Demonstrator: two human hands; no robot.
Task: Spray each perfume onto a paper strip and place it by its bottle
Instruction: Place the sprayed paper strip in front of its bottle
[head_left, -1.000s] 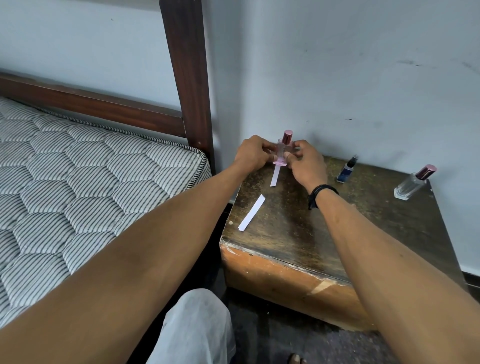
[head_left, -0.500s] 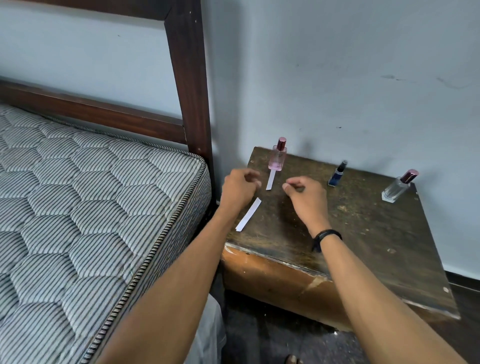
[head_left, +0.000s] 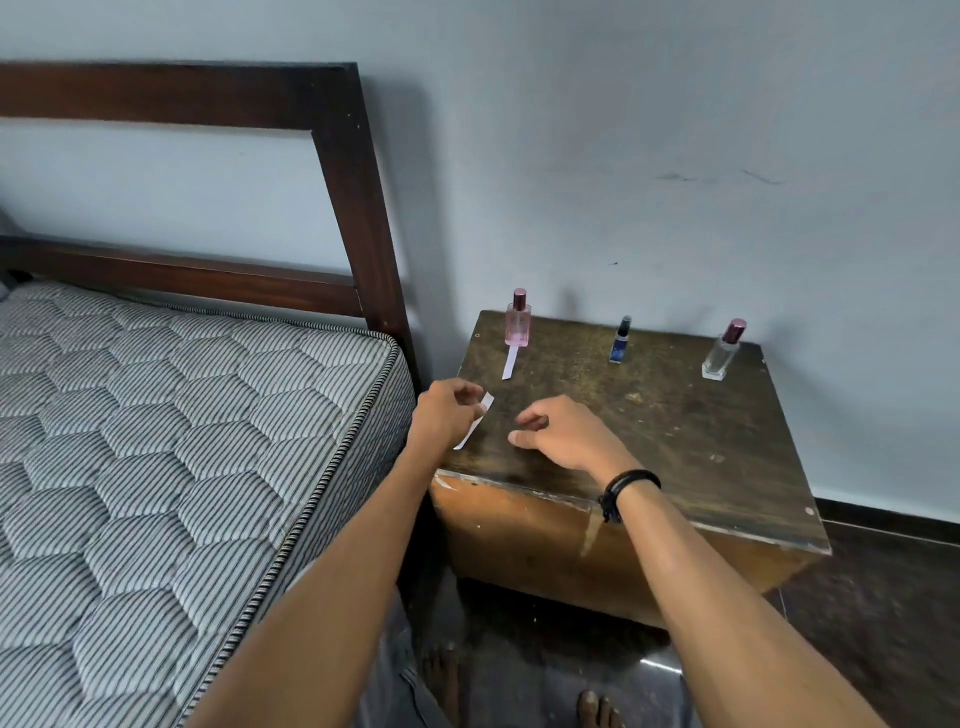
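Pink bottle (head_left: 518, 325) stands at the counter's (head_left: 675, 441) eleven o'clock corner, a paper strip (head_left: 509, 364) just at its six o'clock. The left hand (head_left: 447, 413) curls over a second strip (head_left: 487, 401), grip unclear. The right hand (head_left: 561, 436) hovers relaxed, holding nothing.

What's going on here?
A person is testing perfumes on a worn wooden bedside table. One white paper strip lies by the pink glass perfume bottle. The left hand is over a second white paper strip; grip unclear. The right hand holds nothing. The small blue bottle and clear maroon-capped bottle have no strips.
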